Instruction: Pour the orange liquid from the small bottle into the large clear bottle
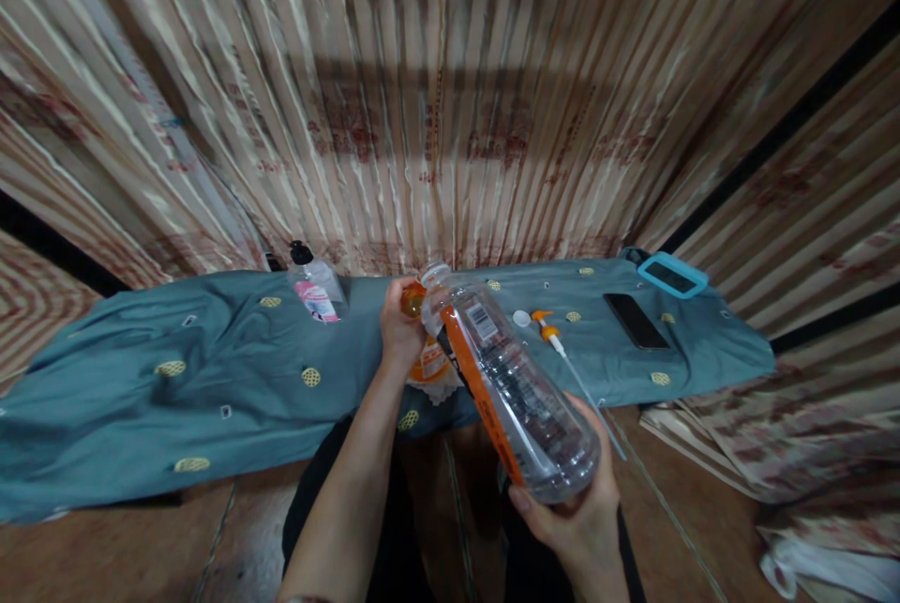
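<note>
My right hand (573, 505) grips the base of a large clear plastic bottle (517, 387) with an orange label, tilted so its open mouth points away from me. The mouth meets a small orange bottle (430, 361) that my left hand (399, 326) is wrapped round, over the blue-grey cloth (211, 378). A white cap (521, 318) and an orange pump head with a long tube (555, 340) lie on the cloth just right of the bottles.
A clear bottle with a black pump and pink label (314, 289) stands at the cloth's back left. A black phone (635, 320) and a blue-framed device (671, 275) lie at the right. Striped curtains hang behind; crumpled fabric covers the floor at right.
</note>
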### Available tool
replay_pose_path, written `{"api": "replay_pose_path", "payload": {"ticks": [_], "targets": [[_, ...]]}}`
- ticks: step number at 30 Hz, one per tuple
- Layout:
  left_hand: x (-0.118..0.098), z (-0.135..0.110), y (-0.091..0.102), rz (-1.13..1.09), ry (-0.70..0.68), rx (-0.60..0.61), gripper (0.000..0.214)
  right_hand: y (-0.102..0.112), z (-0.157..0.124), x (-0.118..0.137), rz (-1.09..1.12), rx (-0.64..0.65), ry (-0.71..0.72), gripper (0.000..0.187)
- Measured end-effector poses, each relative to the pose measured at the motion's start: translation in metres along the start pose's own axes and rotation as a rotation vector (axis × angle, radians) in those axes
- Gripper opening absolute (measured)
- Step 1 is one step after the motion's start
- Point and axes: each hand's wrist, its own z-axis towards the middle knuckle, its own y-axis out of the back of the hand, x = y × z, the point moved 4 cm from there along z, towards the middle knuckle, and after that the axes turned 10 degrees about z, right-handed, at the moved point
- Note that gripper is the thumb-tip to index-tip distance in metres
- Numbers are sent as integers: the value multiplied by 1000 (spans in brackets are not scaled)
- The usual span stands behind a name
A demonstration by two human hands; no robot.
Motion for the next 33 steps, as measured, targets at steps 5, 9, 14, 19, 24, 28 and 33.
{"api": "replay_pose_path", "payload": {"ticks": [5,9,14,19,24,28,33], "targets": [[-2,-1,1,5,17,15,38,9,3,-17,120,28,12,85],[-2,-1,0,27,4,18,39,17,5,-33,167,10,-26,85],[-2,-1,-2,22,17,12,41,27,6,-47,218,23,-132,91],[-2,-2,-2,26,28,18,41,27,5,-48,299,69,-221,90],[1,-2,-2,29,21,28,44,27,3,-46,339,105,-250,88],[3,-2,-4,26,6,23,45,30,4,-48,328,103,-227,89],[2,-3,-5,40,-5,25,44,33,5,-49,260,106,-185,86]]}}
